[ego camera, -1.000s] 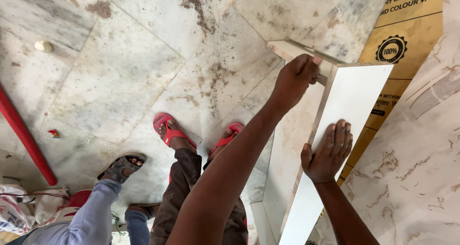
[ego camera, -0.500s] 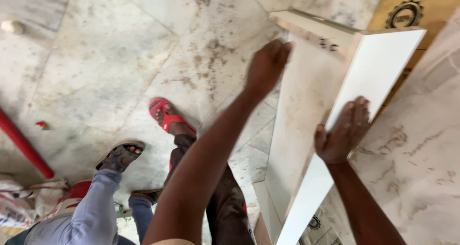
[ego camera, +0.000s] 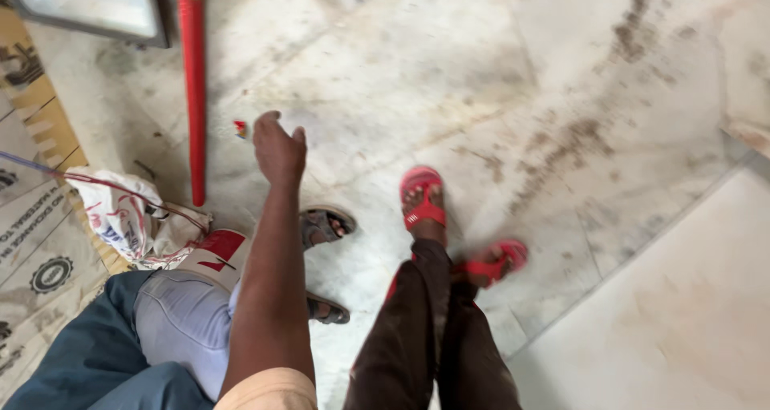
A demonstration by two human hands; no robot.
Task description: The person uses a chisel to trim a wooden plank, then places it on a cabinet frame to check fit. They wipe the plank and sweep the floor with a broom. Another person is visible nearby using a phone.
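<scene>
Red stick [ego camera: 193,97] is lying flat on the marble floor [ego camera: 481,73], just left of the grip and not touching it. Left hand [ego camera: 279,149] is hanging in the air with the grip half open, fingers loosely curled, holding nothing. Right hand is not showing. Small red scrap [ego camera: 240,128] is sitting on the floor right beside the grip, on its left, between it and the stick. Crumpled bag [ego camera: 128,222] is lying below and left of the grip, with another person's jeans leg [ego camera: 160,330] and grey sandal [ego camera: 321,226] below it. Wearer's red sandal [ego camera: 423,197] is standing to the grip's right. Pale slab [ego camera: 682,314] is lying well apart, far right and lower. Progress as I'm judging it: nothing is picked up, stick and scrap are sitting untouched, any grasping is not yet done.
</scene>
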